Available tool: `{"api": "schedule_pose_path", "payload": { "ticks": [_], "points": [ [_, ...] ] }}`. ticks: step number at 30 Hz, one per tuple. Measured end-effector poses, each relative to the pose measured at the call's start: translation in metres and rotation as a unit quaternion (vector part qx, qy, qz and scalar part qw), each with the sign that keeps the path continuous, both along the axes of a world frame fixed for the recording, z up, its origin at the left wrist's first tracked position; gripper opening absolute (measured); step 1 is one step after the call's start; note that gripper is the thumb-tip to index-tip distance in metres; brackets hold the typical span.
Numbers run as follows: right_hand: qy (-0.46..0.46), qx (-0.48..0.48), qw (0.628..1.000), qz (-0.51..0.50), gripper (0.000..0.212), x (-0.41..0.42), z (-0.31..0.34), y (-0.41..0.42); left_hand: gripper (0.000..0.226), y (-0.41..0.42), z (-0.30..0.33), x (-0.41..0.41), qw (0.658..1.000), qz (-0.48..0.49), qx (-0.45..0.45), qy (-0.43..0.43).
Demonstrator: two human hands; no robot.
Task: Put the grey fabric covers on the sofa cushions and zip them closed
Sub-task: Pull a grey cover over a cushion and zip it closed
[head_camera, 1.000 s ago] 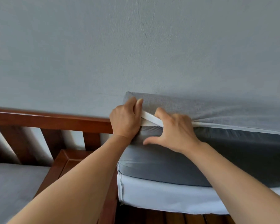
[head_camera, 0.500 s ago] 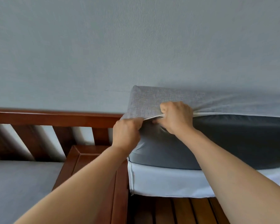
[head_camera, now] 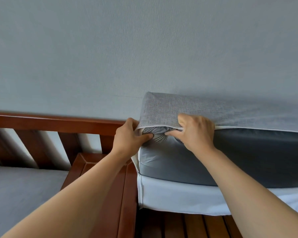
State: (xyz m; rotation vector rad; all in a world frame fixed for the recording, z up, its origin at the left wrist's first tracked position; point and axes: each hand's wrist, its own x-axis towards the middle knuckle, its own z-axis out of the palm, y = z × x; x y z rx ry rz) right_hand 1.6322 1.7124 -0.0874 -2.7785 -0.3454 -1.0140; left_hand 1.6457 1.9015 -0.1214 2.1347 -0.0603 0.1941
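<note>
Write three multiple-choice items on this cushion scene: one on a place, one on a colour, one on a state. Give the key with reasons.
1. Where is the left hand?
A. at the cushion's left corner
B. flat on the wooden slats
C. on the back rail

2. What colour is the inner cushion?
A. red
B. dark grey
C. yellow

3. How far is the grey fabric cover closed?
A. zipped shut all along
B. open along the front edge
C. not on the cushion at all

Key: A, the left hand's grip is on the cover's edge at the corner, thumb pressing the cushion. B, dark grey shows between the cover's edges. B, the pale lower flap hangs down, and the right hand holds the upper edge.
</note>
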Motion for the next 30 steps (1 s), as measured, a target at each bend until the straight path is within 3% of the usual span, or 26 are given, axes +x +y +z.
{"api": "schedule_pose_path", "payload": {
  "ticks": [4,7,10,12,15,17,20,25,30],
  "points": [
    [0.001,-0.016,0.999,-0.035,0.073,0.001,0.0,0.003,0.024,0.001,0.0,0.004,0.999,0.004,-0.034,0.015],
    [-0.022,-0.025,0.998,-0.056,0.075,-0.002,-0.009,0.005,0.021,-0.006,-0.001,-0.003,0.998,0.048,-0.008,-0.03],
    [-0.05,-0.022,0.997,-0.061,0.077,-0.004,-0.016,0.005,0.037,-0.017,-0.01,-0.014,0.989,0.093,0.025,-0.113],
    [-0.056,-0.018,0.997,-0.051,0.076,-0.004,-0.013,0.004,0.044,-0.019,-0.009,-0.015,0.987,0.1,0.042,-0.12],
    [-0.05,-0.025,0.998,-0.014,0.069,-0.004,-0.005,-0.005,0.037,-0.015,0.008,-0.018,0.982,0.091,0.123,-0.112],
    [-0.044,-0.029,0.999,0.005,0.058,-0.009,-0.002,-0.017,0.049,-0.02,0.019,-0.022,0.968,0.074,0.176,-0.16],
    [-0.029,-0.025,0.999,-0.012,0.043,-0.023,0.0,-0.05,0.071,-0.052,0.029,-0.025,0.928,-0.014,0.282,-0.243],
    [-0.039,-0.003,0.991,-0.124,0.025,-0.047,-0.003,-0.159,0.06,-0.142,0.038,-0.029,0.897,-0.069,0.36,-0.247],
    [-0.058,0.026,0.971,-0.229,0.014,-0.051,-0.002,-0.264,0.057,-0.239,0.051,-0.033,0.885,-0.093,0.375,-0.262]
  ]
}}
